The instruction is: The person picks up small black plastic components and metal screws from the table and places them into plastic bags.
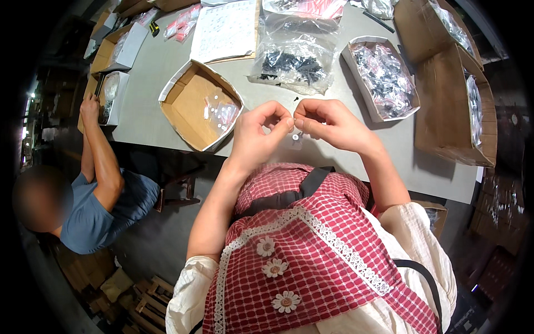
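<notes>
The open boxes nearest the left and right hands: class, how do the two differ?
The left box looks squarer, the right box narrower. The left box shows bare brown floor beside some packets; the right box is filled across with bagged parts. Both are open at the top, with white rims.

On my feed the grey tabletop [146, 108] is bright, while the floor [186, 245] sinks into gloom. The sheet of paper [225, 30] looks nearly washed out, and glare speckles the clear bag of black parts [295, 61]. I see soft shadow below the cardboard box at right [450, 111], and bright lights [24, 133] at far left. The left hand [261, 133] and right hand [331, 122] read crisply; the small clear bag [293, 143] between them barely does. A co-worker's head [41, 197] is blurred. Straight edges bow toward black corners.
</notes>
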Available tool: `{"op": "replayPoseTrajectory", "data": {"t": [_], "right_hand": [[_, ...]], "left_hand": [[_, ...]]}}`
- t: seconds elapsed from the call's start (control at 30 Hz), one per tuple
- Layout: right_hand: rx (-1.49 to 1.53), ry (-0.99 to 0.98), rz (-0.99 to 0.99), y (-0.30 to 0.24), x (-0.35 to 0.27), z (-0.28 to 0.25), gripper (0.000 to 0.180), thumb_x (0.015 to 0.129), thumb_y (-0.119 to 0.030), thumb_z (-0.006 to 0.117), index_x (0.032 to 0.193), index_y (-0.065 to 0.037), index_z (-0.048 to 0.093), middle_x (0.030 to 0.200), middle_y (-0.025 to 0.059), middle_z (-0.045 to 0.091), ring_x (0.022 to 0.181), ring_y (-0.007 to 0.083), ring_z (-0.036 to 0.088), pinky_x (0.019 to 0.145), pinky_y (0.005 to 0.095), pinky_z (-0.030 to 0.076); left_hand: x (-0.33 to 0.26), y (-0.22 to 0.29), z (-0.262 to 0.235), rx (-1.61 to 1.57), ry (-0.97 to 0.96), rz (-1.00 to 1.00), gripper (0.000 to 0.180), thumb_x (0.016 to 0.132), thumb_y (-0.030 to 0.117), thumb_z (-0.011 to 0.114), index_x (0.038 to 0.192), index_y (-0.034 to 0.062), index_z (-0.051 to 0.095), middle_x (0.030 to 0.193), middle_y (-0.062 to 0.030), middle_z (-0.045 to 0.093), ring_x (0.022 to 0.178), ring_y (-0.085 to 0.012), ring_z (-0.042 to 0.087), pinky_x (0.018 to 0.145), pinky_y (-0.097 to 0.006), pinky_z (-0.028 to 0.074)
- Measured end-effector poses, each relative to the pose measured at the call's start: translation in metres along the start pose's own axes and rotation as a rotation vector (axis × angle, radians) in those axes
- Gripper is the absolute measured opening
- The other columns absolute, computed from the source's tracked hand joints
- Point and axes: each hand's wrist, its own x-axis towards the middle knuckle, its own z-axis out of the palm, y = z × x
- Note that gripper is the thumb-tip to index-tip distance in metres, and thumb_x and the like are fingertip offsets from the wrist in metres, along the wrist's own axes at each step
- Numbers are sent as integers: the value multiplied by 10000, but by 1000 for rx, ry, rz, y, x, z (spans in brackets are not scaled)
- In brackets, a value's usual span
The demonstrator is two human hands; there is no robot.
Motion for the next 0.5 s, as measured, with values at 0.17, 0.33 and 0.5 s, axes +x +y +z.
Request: {"op": "replayPoseTrajectory", "data": {"t": [0.17,0.33,0.5], "right_hand": [[51,-85,36,-22,-13,-13,279,947,-266,668,841,-13,621,670,-20,551,598,71,505,531,254,396],[408,30,-100,-1,-38,-42,270,966,-239,661,801,-34,599,703,-47,536,615,51,493,534,222,384],[-145,468,150,60,-23,-48,215,966,-198,655,852,-16,650,784,48,662,710,119,642,621,297,485]], "left_hand": [[-6,6,-2,-242,13,-23,131,940,122,654,913,-6,648,800,-46,666,733,-83,603,675,-222,471],[10,-40,-71,-229,293,-121,176,953,188,647,956,13,665,849,-78,700,756,-143,654,671,-275,504],[28,-116,-156,956,376,-278,430,852,361,756,962,-40,645,871,-218,703,811,-331,698,704,-406,533]]}}
